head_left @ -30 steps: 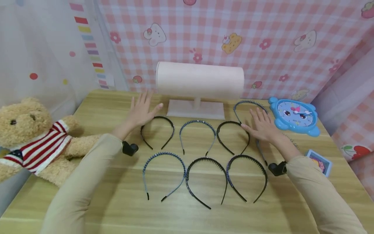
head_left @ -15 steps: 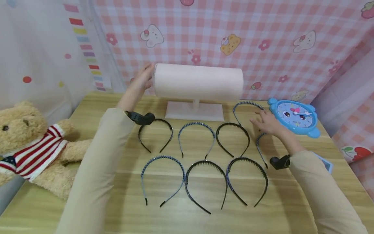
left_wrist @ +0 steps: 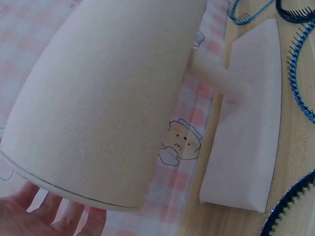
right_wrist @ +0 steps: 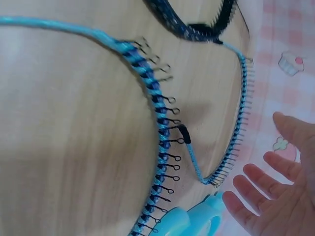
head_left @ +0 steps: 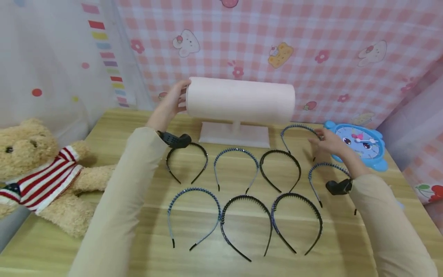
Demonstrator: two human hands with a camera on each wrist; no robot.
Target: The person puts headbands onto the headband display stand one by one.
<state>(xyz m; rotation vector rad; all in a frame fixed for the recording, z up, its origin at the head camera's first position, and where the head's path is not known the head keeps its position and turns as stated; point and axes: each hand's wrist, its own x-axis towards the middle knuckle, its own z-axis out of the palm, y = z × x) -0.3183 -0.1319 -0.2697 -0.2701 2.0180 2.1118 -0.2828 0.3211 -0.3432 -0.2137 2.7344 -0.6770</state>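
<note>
My left hand [head_left: 172, 102] is at the left end of the white padded display roll [head_left: 240, 99]. In the left wrist view, its fingertips [left_wrist: 71, 216] are spread along the roll's end rim, with the thumb out of sight. The roll stands on a post over a flat pale base [head_left: 221, 134]. Over at the back right, my right hand [head_left: 328, 141] is above the table by a blue toothed headband [head_left: 300, 125]. The right wrist view has its fingers spread and holding nothing, apart from the nearer blue headband [right_wrist: 161, 123].
Several black and blue headbands lie in rows, among them a black headband [head_left: 246, 196] in front. A blue toy clock [head_left: 367, 148] lies at the right, partly behind my right arm. A teddy bear [head_left: 74, 204] leans at the left. A checked cloth [head_left: 214, 42] hangs behind.
My left hand has risen from over the table to the roll's left end. The right hand has shifted slightly right, its fingers less flat than before. The headbands keep their places.
</note>
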